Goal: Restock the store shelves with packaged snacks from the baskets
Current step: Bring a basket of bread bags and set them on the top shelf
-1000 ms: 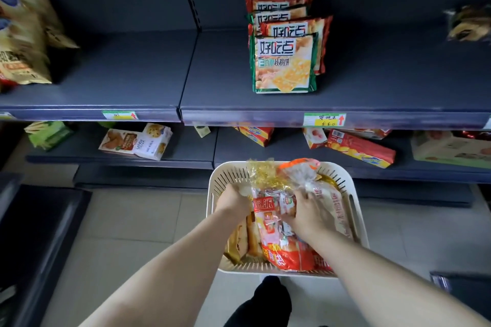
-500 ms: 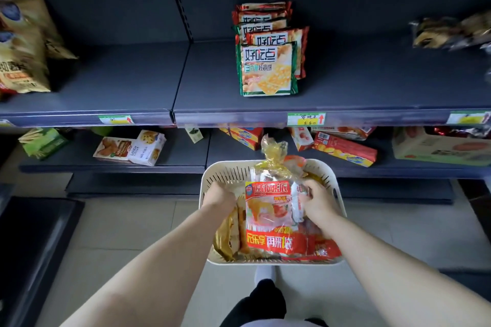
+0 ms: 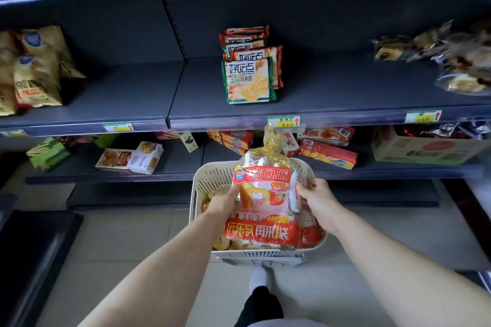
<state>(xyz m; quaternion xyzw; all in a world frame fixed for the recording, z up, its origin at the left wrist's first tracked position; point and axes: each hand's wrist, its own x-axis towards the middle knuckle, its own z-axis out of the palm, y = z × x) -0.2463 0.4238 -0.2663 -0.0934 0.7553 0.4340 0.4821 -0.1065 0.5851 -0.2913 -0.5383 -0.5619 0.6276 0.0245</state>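
A large red and clear snack bag (image 3: 261, 204) with a gold tied top stands upright above the white slotted basket (image 3: 210, 180) on the floor. My left hand (image 3: 224, 200) grips the bag's left side and my right hand (image 3: 314, 195) grips its right side. More yellow-wrapped snacks lie in the basket under the bag, mostly hidden. The dark middle shelf (image 3: 332, 98) above holds a row of green and red cracker packs (image 3: 249, 79).
Yellow bags (image 3: 32, 71) stand at the shelf's left and clear-wrapped pastries (image 3: 457, 58) at its right. The lower shelf carries boxes (image 3: 132, 158), red packs (image 3: 328, 154) and a carton (image 3: 425, 146). A dark low unit (image 3: 29, 260) stands at left. My foot (image 3: 260, 277) is behind the basket.
The bag has been lifted upright out of the basket, and my left hand moved from the basket's contents onto the bag's left side. The view tilted up, showing more shelf.
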